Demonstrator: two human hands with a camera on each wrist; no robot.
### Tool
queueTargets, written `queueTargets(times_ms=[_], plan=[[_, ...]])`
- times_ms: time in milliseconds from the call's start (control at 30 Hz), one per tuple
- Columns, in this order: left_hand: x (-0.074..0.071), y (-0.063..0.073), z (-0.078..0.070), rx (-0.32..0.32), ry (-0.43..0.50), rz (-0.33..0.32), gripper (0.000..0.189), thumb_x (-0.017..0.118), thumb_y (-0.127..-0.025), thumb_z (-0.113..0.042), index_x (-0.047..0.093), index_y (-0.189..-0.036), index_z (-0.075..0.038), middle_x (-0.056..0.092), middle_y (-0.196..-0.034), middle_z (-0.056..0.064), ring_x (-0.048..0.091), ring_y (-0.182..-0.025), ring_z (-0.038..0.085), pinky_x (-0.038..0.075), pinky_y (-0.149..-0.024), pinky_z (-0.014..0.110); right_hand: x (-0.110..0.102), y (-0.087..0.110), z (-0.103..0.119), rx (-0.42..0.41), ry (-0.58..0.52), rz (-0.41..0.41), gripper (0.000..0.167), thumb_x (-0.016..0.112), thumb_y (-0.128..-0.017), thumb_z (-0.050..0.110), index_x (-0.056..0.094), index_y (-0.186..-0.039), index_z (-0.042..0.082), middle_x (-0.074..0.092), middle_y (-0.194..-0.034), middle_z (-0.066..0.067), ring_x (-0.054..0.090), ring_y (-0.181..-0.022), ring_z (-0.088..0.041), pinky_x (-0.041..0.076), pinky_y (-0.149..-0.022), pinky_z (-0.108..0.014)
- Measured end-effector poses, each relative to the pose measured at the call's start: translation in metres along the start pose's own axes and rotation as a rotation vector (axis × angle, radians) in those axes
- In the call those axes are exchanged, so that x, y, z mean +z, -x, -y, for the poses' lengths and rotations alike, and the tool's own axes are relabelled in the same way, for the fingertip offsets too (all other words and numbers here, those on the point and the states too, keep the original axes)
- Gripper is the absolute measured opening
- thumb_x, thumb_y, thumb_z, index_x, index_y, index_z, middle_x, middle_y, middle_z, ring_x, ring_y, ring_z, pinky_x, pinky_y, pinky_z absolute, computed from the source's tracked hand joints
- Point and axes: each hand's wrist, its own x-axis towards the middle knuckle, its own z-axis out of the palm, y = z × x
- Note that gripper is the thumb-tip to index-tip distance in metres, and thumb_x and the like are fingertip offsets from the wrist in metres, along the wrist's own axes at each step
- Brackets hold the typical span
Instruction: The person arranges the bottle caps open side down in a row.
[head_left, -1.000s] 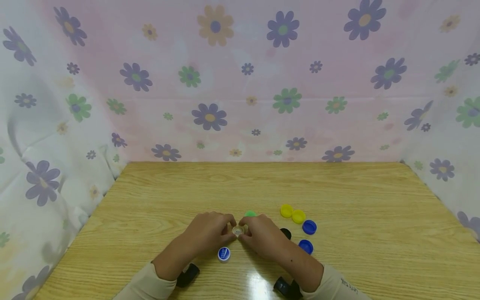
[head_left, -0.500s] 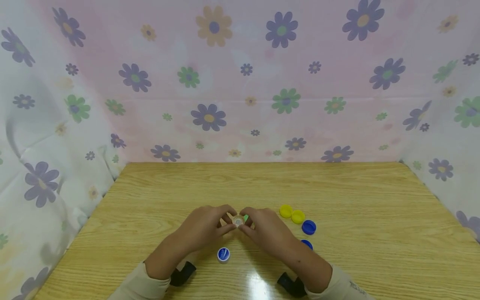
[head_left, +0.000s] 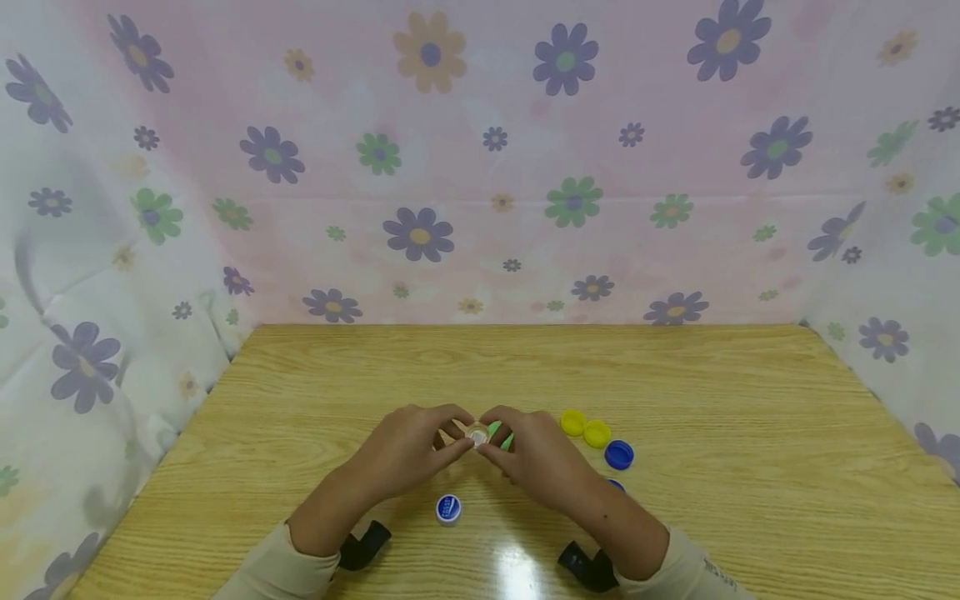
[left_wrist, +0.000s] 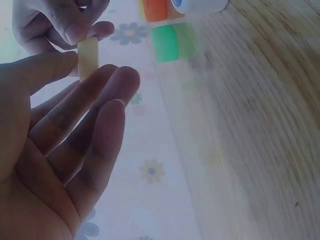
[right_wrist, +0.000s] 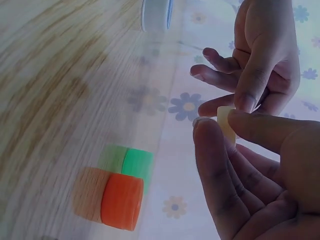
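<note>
A cream bottle cap (head_left: pixel 477 436) is held between both hands, its hollow side facing up towards the head camera. My left hand (head_left: pixel 411 450) pinches its left side between thumb and fingertips. From the other side, my right hand (head_left: pixel 536 458) pinches it the same way. Both wrist views show the pale cap (left_wrist: pixel 88 59) edge-on and raised above the table. In the right wrist view a green cap (right_wrist: pixel 137 164) and an orange cap (right_wrist: pixel 122 202) sit on the table below the hands. The right hand partly covers the green one in the head view.
Two yellow caps (head_left: pixel 573 422) and a blue cap (head_left: pixel 618 455) lie right of the hands. Another blue cap (head_left: pixel 616 486) is mostly hidden behind the right forearm. A white cap with a blue printed top (head_left: pixel 448 509) lies nearer the front. Flowered cloth surrounds the wooden table (head_left: pixel 337 358).
Both hands have lifted the cream cap upward and farther from the front edge. The right forearm now hides a black cap seen earlier and most of the nearer blue cap.
</note>
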Motion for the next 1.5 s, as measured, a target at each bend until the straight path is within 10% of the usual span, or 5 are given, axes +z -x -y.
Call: queueTargets(times_ms=[667, 1167, 1500], plan=[[-0.003, 0.001, -0.002, 0.080, 0.044, -0.166, 0.014, 0.078, -0.088, -0.029, 0.074, -0.099, -0.023, 0.076, -0.093, -0.011, 0.069, -0.069, 0.001, 0.051, -0.060, 0.015, -0.010, -0.002, -0.012, 0.071, -0.420, 0.106, 0.030, 0.064, -0.098, 0.035, 0.068, -0.114, 0.009, 0.072, -0.097, -0.017, 0.070, -0.075, -0.030, 0.059, -0.065, -0.035], [-0.010, 0.003, -0.003, 0.022, 0.106, 0.099, 0.035, 0.064, -0.092, -0.054, 0.073, -0.112, -0.027, 0.075, -0.098, -0.012, 0.066, -0.078, -0.001, 0.053, -0.068, 0.019, -0.011, 0.015, -0.010, 0.004, -0.257, 0.057, 0.027, 0.071, -0.093, 0.039, 0.068, -0.115, 0.024, 0.071, -0.109, 0.003, 0.067, -0.087, -0.014, 0.056, -0.070, -0.027], [-0.009, 0.008, -0.017, 0.081, 0.122, 0.133, 0.027, 0.072, -0.090, -0.046, 0.074, -0.108, -0.025, 0.075, -0.093, -0.013, 0.062, -0.071, -0.008, 0.051, -0.065, 0.016, -0.013, 0.030, -0.009, -0.007, -0.225, 0.080, 0.028, 0.074, -0.091, 0.037, 0.069, -0.112, 0.021, 0.071, -0.097, 0.008, 0.066, -0.085, -0.008, 0.055, -0.076, -0.025]])
